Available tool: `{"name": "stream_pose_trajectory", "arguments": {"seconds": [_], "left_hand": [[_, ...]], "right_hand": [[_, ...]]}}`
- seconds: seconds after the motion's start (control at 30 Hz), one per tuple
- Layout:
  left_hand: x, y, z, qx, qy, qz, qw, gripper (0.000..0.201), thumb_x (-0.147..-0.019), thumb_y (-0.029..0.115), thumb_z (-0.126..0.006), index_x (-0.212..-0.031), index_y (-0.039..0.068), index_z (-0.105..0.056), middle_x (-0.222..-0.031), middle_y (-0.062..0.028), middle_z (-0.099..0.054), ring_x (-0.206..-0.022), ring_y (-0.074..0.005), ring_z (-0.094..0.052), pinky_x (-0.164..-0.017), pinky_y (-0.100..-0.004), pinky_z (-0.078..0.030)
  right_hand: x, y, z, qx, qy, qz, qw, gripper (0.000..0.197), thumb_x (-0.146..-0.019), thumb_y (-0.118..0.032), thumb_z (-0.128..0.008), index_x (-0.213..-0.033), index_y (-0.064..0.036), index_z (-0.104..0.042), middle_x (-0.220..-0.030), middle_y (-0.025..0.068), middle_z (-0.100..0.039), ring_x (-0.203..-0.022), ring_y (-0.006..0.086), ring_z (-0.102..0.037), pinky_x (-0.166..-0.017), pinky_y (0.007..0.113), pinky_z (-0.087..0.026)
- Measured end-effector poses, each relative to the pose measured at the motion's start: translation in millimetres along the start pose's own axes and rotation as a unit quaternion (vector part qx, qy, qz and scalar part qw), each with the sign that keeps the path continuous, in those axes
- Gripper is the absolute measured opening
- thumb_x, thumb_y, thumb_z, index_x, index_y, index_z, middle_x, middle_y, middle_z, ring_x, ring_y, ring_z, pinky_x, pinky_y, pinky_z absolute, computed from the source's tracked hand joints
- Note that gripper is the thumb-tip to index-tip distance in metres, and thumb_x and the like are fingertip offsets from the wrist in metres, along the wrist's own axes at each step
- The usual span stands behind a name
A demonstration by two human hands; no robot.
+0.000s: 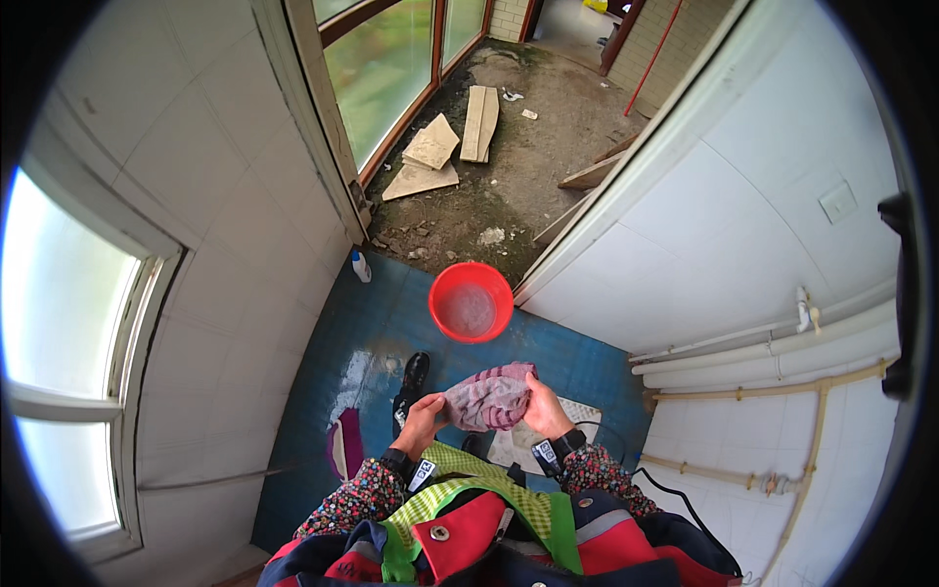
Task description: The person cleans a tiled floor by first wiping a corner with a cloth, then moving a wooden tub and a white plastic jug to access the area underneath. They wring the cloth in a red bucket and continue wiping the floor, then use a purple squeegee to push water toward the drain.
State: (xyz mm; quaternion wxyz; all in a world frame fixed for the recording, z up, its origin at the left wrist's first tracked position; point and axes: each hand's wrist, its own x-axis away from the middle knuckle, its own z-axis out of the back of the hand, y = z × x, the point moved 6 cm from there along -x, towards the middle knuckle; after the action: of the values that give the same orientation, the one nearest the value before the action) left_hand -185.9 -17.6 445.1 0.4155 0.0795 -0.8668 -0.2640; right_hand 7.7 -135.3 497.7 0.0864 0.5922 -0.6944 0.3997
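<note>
A crumpled pink and grey cloth (pixel 487 399) is stretched between my two hands, in front of my body. My left hand (pixel 423 423) grips its left end with the fingers closed. At the other end, my right hand (pixel 545 407) holds the cloth, thumb on top. Just beyond the cloth stands a red bucket (pixel 471 302) on the blue floor, with cloudy, sudsy water in it. Neither hand touches the bucket.
A white bottle (pixel 361 266) stands by the doorway's left side. A purple flat mop head (pixel 345 445) lies at left, its pole reaching the wall. Broken boards (pixel 430 147) lie on dirty ground outside. Pipes (pixel 763 357) run along the right wall.
</note>
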Motion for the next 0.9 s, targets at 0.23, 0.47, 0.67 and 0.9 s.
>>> {"name": "stream_pose_trajectory", "arguments": {"seconds": [0.23, 0.47, 0.67, 0.9], "left_hand": [[-140, 90, -8, -0.031, -0.085, 0.001, 0.996, 0.022, -0.096, 0.017, -0.053, -0.11, 0.004, -0.063, -0.099, -0.0025, -0.064, -0.094, -0.0156, -0.058, -0.086, -0.0379, -0.048], [-254, 114, -2, -0.102, -0.007, 0.001, 0.995, 0.018, -0.092, 0.018, -0.058, -0.103, 0.007, -0.066, -0.1, -0.003, -0.065, -0.092, -0.0152, -0.06, -0.077, -0.0337, -0.049], [-327, 103, 14, -0.058, 0.019, -0.002, 0.998, 0.021, -0.091, 0.021, -0.062, -0.105, 0.006, -0.064, -0.098, -0.0028, -0.065, -0.09, -0.013, -0.06, -0.076, -0.0329, -0.051], [-352, 51, 41, -0.066, 0.073, 0.101, 0.99, 0.036, -0.098, 0.027, -0.051, -0.122, 0.001, -0.054, -0.123, -0.0096, -0.055, -0.116, -0.0255, -0.053, -0.09, -0.0417, -0.051]], "right_hand": [[-100, -49, -18, -0.049, 0.054, 0.05, 0.996, 0.043, -0.102, -0.031, -0.037, -0.13, 0.0, -0.045, -0.13, 0.0123, -0.053, -0.12, 0.0269, -0.051, -0.106, 0.043, -0.036], [-198, -69, 15, -0.015, 0.178, 0.035, 0.983, 0.042, -0.102, -0.031, -0.034, -0.135, -0.0071, -0.041, -0.135, 0.0108, -0.049, -0.124, 0.0296, -0.047, -0.105, 0.053, -0.035], [-286, -57, 90, 0.161, 0.308, -0.043, 0.937, 0.05, -0.095, -0.044, -0.041, -0.138, -0.0175, -0.039, -0.131, 0.007, -0.052, -0.117, 0.0307, -0.051, -0.093, 0.058, -0.04], [-375, -19, 172, 0.27, 0.295, -0.116, 0.909, 0.039, -0.095, -0.029, -0.049, -0.13, -0.011, -0.052, -0.117, 0.004, -0.061, -0.098, 0.0163, -0.058, -0.085, 0.04, -0.047]]}}
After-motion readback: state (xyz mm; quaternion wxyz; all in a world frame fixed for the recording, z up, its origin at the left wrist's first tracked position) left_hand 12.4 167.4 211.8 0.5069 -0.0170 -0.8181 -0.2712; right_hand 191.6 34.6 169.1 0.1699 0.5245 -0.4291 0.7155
